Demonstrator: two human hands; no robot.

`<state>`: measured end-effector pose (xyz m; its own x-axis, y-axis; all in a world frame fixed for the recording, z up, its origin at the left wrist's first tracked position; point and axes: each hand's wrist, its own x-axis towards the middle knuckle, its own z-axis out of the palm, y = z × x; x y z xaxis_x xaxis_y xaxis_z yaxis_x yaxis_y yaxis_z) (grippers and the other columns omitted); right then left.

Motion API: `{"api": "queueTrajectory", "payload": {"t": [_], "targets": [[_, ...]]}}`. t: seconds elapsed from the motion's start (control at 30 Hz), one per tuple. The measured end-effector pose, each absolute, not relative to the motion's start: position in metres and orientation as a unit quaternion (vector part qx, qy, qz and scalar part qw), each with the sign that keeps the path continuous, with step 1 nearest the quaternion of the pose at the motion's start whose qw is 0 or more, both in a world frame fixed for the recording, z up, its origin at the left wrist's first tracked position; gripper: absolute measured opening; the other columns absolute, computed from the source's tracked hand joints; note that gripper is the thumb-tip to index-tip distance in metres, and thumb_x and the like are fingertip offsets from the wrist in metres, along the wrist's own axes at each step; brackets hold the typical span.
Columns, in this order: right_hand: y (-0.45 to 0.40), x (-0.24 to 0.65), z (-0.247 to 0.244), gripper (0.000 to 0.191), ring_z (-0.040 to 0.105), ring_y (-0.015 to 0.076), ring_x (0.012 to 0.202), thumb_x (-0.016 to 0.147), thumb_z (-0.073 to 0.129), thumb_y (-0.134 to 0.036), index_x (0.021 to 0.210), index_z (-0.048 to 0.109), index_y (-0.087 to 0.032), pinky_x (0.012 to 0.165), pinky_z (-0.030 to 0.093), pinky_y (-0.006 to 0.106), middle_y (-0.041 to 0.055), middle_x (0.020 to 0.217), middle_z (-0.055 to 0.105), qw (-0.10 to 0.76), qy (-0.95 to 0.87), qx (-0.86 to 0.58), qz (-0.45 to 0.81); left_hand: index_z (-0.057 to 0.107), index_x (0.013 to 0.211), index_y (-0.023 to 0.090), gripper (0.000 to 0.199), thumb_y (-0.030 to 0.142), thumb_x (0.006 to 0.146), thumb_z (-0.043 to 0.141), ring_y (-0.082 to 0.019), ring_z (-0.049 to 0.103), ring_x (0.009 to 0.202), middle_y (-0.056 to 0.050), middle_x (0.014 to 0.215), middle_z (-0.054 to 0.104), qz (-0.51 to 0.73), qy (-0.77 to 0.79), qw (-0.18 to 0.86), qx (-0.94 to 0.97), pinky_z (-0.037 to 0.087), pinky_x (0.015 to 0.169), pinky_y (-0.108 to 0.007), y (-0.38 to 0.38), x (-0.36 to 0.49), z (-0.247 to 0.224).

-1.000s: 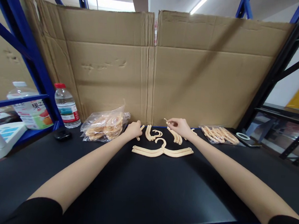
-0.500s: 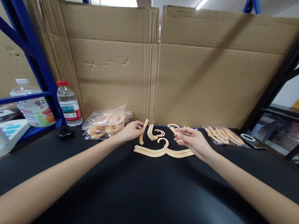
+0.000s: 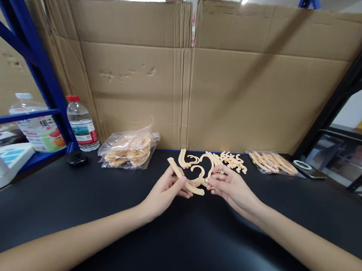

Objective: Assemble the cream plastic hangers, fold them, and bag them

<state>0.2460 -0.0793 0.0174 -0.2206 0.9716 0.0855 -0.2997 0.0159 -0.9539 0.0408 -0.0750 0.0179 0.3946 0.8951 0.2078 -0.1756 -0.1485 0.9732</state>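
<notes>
Workshop-like bench with blue metal shelf framing (image 3: pixel 28 46).

The left hand (image 3: pixel 164 189) has brought a curved strip (image 3: pixel 186 179), now tilted, from near the bench's (image 3: pixel 172 243) back edge, close to the right hand's (image 3: pixel 231 186) raised hook (image 3: pixel 212 165); small pieces (image 3: pixel 235 162) are uncovered.

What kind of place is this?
Likely a workshop or small assembly station: a black worktable in blue metal racking, tall cardboard sheets behind it, and a clear bag of cream plastic parts.

Hanger (image 3: pixel 203 172) partly hidden behind left hand (image 3: pixel 166 189), right forearm (image 3: pixel 304 239) cut off
</notes>
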Motion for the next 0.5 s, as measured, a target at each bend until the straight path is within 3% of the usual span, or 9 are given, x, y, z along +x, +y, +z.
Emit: {"api": "queueTrajectory", "payload": {"t": [0.1, 0.17, 0.3, 0.5], "targets": [[-0.081, 0.245, 0.015, 0.054, 0.062, 0.0112, 0.069, 0.064, 0.081, -0.023, 0.111, 0.054, -0.021, 0.068, 0.048, 0.026, -0.0022, 0.073, 0.066, 0.508, -0.489, -0.345, 0.619, 0.041, 0.089, 0.018, 0.039, 0.041, 0.076, 0.07, -0.016, 0.067, 0.071, -0.006, 0.085, 0.071, 0.49, 0.308, 0.578, 0.575, 0.056, 0.069, -0.031, -0.077, 0.043, 0.014], [-0.081, 0.244, 0.013, 0.059, 0.062, 0.0119, 0.071, 0.064, 0.081, -0.022, 0.117, 0.055, -0.02, 0.071, 0.049, 0.027, -0.0011, 0.076, 0.066, 0.496, -0.498, -0.342, 0.623, 0.041, 0.088, 0.018, 0.04, 0.037, 0.073, 0.073, -0.015, 0.067, 0.07, -0.005, 0.083, 0.071, 0.501, 0.314, 0.571, 0.57, 0.055, 0.069, -0.03, -0.078, 0.044, 0.011], [-0.08, 0.243, 0.009, 0.023, 0.06, 0.011, 0.074, 0.068, 0.078, -0.027, 0.084, 0.068, -0.015, 0.071, 0.048, 0.025, 0.0025, 0.084, 0.066, 0.474, -0.532, -0.343, 0.612, 0.044, 0.089, 0.018, 0.035, 0.026, 0.073, 0.074, -0.013, 0.066, 0.074, -0.001, 0.081, 0.068, 0.491, 0.319, 0.552, 0.594, 0.055, 0.071, -0.027, -0.081, 0.044, 0.005], [-0.084, 0.244, 0.012, 0.021, 0.06, 0.0147, 0.087, 0.069, 0.077, -0.029, 0.081, 0.067, -0.016, 0.074, 0.051, 0.027, 0.0041, 0.093, 0.065, 0.44, -0.536, -0.356, 0.626, 0.051, 0.085, 0.017, 0.02, 0.018, 0.076, 0.069, -0.012, 0.064, 0.081, 0.002, 0.081, 0.062, 0.482, 0.325, 0.517, 0.629, 0.053, 0.076, -0.025, -0.081, 0.042, 0.003]]}}
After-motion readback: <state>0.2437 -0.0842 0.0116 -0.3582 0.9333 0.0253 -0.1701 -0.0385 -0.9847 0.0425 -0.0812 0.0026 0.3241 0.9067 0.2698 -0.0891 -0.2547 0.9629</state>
